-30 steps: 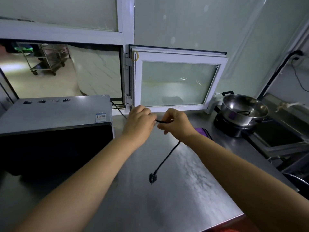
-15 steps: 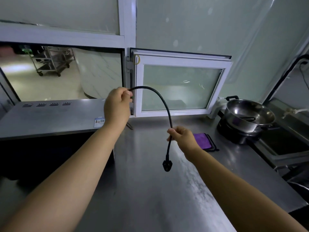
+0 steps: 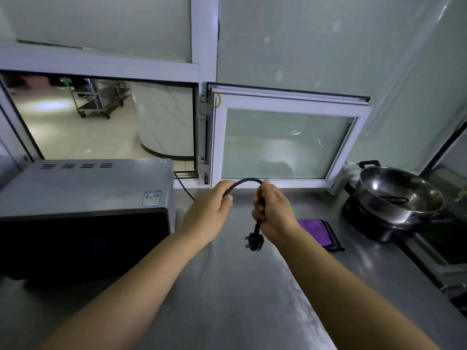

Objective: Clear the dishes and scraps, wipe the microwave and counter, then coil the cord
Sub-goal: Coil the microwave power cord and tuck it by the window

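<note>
A black power cord (image 3: 246, 181) arches between my two hands above the steel counter (image 3: 227, 299). My left hand (image 3: 211, 210) grips one end of the arch. My right hand (image 3: 274, 213) grips the other, and the plug (image 3: 254, 241) dangles just below it. More cord runs from behind the silver microwave (image 3: 83, 188), which stands at the left with its dark door facing me.
A folded purple cloth (image 3: 319, 233) lies on the counter right of my hands. A steel pot (image 3: 396, 195) sits on a black cooker at the far right, beside a sink edge. A small white-framed window (image 3: 288, 140) stands open behind.
My left hand came down from microwave-top height and closer to my right hand. The tall cord arch shrank to a small loop. The plug still hangs under my right hand.
</note>
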Motion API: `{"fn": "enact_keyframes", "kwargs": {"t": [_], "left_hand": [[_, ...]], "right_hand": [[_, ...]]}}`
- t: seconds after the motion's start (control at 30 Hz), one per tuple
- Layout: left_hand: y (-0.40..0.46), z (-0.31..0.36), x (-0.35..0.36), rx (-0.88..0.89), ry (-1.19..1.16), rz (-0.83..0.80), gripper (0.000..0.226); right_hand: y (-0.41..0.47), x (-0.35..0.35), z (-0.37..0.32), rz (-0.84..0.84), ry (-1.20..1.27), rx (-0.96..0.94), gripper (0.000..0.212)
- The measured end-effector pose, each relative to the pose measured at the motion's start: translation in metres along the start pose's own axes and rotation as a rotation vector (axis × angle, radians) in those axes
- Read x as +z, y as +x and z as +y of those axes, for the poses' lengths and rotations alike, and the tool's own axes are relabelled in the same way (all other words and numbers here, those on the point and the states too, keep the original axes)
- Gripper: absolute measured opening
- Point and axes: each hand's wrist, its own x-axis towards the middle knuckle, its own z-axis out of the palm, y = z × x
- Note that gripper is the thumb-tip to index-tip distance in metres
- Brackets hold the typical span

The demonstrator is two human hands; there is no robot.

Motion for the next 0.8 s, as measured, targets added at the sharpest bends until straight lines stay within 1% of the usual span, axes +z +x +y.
{"fn": "enact_keyframes", "kwargs": {"t": [0.07,0.13,0.2,0.27,0.33,0.43,0.5,0.6,0.63,0.7,0.73,0.77,0.8], "left_hand": [[0.000,-0.002,0.008,-0.036,-0.016,0.044,0.038],[0.003,-0.001,0.015,-0.088,-0.056,0.020,0.047],[0.006,0.005,0.023,-0.053,-0.086,-0.008,0.049],[0.009,0.010,0.030,0.030,-0.075,0.004,0.050],[0.014,0.014,0.035,0.054,-0.017,0.037,0.049],[0.020,0.017,0.038,0.004,0.061,0.054,0.039],[0.018,0.018,0.041,-0.013,0.046,0.049,0.025],[0.015,0.015,0.045,-0.071,-0.061,0.102,0.004],[0.014,0.012,0.045,-0.093,-0.081,0.138,0.003],[0.013,0.005,0.048,-0.082,0.002,0.220,0.015],[0.013,0.001,0.050,-0.074,0.030,0.231,0.021],[0.011,-0.002,0.051,-0.088,0.005,0.189,0.025],[0.010,-0.004,0.053,-0.114,-0.058,0.101,0.024]], "right_hand": [[0.009,0.000,-0.006,0.022,0.077,0.035,0.028],[0.017,-0.002,-0.009,0.024,0.161,0.065,0.018],[0.024,-0.003,-0.008,0.001,0.202,0.076,0.010],[0.028,-0.002,-0.004,-0.030,0.196,0.064,0.008],[0.032,-0.001,0.000,-0.068,0.191,0.035,0.013],[0.037,0.000,0.003,-0.041,0.102,0.001,0.014],[0.040,0.000,0.005,-0.025,0.070,-0.014,0.017],[0.042,0.003,0.006,-0.081,0.116,-0.034,0.011],[0.042,0.003,0.005,-0.106,0.129,-0.037,0.011],[0.043,0.002,0.003,-0.139,0.140,-0.044,0.014],[0.044,0.000,0.002,-0.149,0.149,-0.044,0.015],[0.045,-0.001,0.002,-0.158,0.162,-0.042,0.016],[0.045,-0.001,0.002,-0.166,0.174,-0.041,0.017]]}}
